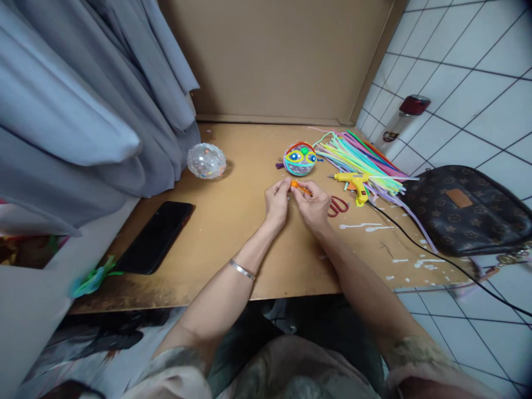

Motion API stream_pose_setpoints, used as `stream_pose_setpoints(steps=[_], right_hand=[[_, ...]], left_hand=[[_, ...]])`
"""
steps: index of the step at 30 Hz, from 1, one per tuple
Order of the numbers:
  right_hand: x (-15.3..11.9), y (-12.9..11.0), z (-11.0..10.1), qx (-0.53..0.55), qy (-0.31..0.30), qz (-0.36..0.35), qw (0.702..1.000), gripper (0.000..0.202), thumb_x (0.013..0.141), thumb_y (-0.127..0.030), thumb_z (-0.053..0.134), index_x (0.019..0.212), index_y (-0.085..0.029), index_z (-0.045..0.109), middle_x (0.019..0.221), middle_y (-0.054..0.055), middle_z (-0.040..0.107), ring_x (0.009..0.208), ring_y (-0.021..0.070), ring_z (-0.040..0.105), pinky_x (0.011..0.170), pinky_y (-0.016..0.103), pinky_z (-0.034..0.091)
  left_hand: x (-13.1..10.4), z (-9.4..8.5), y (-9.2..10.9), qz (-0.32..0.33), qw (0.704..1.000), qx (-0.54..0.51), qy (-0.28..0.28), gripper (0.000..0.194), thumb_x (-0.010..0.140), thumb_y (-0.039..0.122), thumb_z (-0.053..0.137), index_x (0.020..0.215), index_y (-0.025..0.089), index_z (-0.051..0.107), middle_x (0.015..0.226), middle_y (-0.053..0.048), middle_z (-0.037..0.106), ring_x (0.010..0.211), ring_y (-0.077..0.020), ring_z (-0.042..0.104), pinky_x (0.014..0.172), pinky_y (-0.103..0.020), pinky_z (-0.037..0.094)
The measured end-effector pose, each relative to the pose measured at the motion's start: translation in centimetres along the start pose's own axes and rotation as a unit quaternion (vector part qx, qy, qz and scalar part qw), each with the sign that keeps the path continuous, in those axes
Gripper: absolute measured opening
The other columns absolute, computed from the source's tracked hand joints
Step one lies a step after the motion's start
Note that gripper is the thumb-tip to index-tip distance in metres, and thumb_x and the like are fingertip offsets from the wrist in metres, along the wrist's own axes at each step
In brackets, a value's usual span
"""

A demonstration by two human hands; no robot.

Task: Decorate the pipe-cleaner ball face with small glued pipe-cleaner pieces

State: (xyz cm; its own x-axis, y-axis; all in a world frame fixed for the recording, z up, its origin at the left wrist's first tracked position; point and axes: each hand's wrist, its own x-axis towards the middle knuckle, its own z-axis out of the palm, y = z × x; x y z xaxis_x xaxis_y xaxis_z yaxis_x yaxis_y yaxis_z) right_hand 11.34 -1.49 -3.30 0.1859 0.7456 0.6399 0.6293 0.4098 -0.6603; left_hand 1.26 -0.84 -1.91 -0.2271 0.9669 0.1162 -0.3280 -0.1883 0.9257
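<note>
A small orange piece [295, 183] is pinched between both hands near the middle of the table. My left hand [277, 200] has its fingertips closed on the piece's left side. On its right side, my right hand [312, 204] grips it too, with an orange strip showing between the fingers. Just beyond the hands sits a clear ball [300, 159] decorated with a face of coloured pipe cleaners. Red-handled scissors [338, 206] lie beside my right hand, their blades hidden. Farther right is a yellow glue gun [353, 180] resting by a pile of coloured pipe cleaners [357, 158].
A clear ball [206, 161] stands at the back left, near grey curtains [158, 100]. A black phone [155, 238] and a green-blue bundle [92, 279] lie left. At right are a bottle [399, 124], a brown bag [469, 210] and the glue gun's cable [415, 241].
</note>
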Motion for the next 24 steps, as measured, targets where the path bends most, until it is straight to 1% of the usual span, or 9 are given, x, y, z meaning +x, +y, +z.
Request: stream_pose_setpoints(steps=[4,9,11,13,17,21,24], right_hand=[[-0.03,-0.03,0.12,0.004,0.006,0.009,1.0,0.025,0.088,-0.046,0.064,0.09,-0.024,0.077,0.083,0.003,0.08,0.063,0.017,0.066,0.062,0.029,0.048],[-0.06,-0.35,-0.08,-0.009,-0.005,0.013,1.0,0.023,0.088,-0.042,0.064,0.09,-0.024,0.076,0.081,0.003,0.08,0.06,0.0166,0.064,0.061,0.029,0.047],[-0.06,-0.48,-0.2,-0.021,-0.012,0.014,1.0,0.022,0.088,-0.041,0.064,0.09,-0.023,0.077,0.08,0.003,0.079,0.06,0.0168,0.064,0.062,0.029,0.047],[-0.04,-0.56,-0.26,-0.027,-0.02,0.015,0.999,0.022,0.088,-0.041,0.064,0.091,-0.023,0.077,0.079,0.003,0.078,0.061,0.0173,0.064,0.062,0.029,0.047],[-0.02,-0.6,-0.26,-0.035,-0.032,0.023,0.999,0.023,0.089,-0.041,0.064,0.094,-0.023,0.077,0.077,0.003,0.077,0.063,0.0184,0.066,0.063,0.03,0.047],[-0.16,-0.55,-0.14,-0.028,-0.025,0.025,0.999,0.022,0.088,-0.041,0.065,0.093,-0.023,0.077,0.076,0.002,0.077,0.065,0.0179,0.067,0.064,0.029,0.048],[-0.24,-0.32,0.08,-0.008,-0.01,0.038,0.999,0.022,0.088,-0.043,0.067,0.093,-0.024,0.077,0.083,0.004,0.08,0.07,0.0182,0.069,0.068,0.029,0.052]], left_hand=[[-0.05,0.09,0.12,-0.012,1.0,-0.009,0.004,0.042,0.088,0.039,0.069,0.056,0.019,0.051,0.056,0.004,0.045,0.057,-0.0105,0.039,0.06,-0.026,0.035],[-0.14,0.13,0.65,-0.023,1.0,0.009,0.008,0.027,0.083,0.022,0.068,0.059,0.019,0.057,0.057,0.005,0.048,0.056,-0.01,0.041,0.062,-0.025,0.037],[-0.09,0.1,0.75,-0.025,0.999,0.017,0.011,0.026,0.082,0.018,0.066,0.058,0.018,0.058,0.056,0.005,0.048,0.055,-0.0098,0.041,0.062,-0.025,0.037],[0.01,0.04,0.68,-0.022,0.999,0.029,0.015,0.026,0.082,0.018,0.064,0.057,0.019,0.057,0.056,0.005,0.048,0.056,-0.0101,0.042,0.062,-0.025,0.037],[0.16,-0.09,0.27,0.005,0.998,0.059,0.025,0.025,0.082,0.021,0.064,0.058,0.019,0.057,0.058,0.004,0.051,0.061,-0.0112,0.047,0.066,-0.024,0.04],[0.11,-0.08,0.01,0.014,0.998,0.062,0.025,0.024,0.082,0.021,0.064,0.06,0.019,0.059,0.059,0.003,0.053,0.064,-0.0119,0.05,0.068,-0.024,0.043],[0.1,0.0,-0.11,0.012,0.998,0.048,0.027,0.019,0.083,0.021,0.062,0.065,0.019,0.062,0.064,0.002,0.059,0.066,-0.0119,0.053,0.069,-0.023,0.044]])
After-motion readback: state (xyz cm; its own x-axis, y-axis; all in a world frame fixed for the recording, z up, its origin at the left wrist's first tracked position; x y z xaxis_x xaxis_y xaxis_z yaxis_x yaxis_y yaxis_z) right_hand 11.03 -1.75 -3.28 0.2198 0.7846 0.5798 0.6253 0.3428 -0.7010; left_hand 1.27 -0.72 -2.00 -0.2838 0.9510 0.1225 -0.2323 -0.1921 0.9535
